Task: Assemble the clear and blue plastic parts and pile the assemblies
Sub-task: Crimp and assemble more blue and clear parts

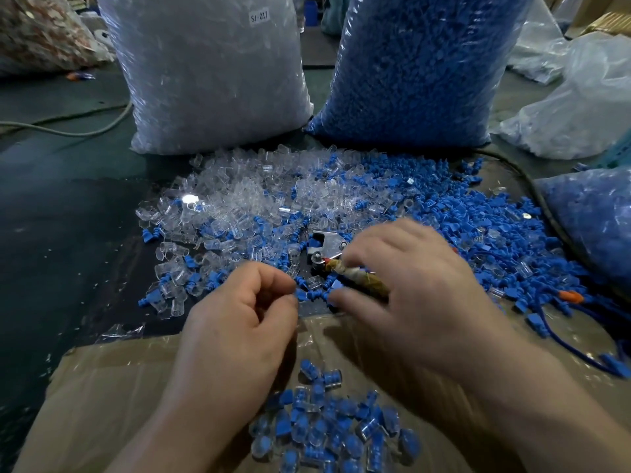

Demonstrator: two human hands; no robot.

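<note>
Two sacks stood behind the loose parts (307, 206) (clear sack (211, 80), blue sack (420, 70)). The left hand (239, 322) and right hand (420, 288) curled near one taped tool (327, 245); grips unclear.

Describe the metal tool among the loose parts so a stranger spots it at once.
Find the clear bag and the blue bag standing at the back. In front of them spread loose parts; at their near edge, partly under the right hand, lies the tool. Unlike the plastic around it, it is metal: silvery head, handle wrapped in brownish tape.
</note>
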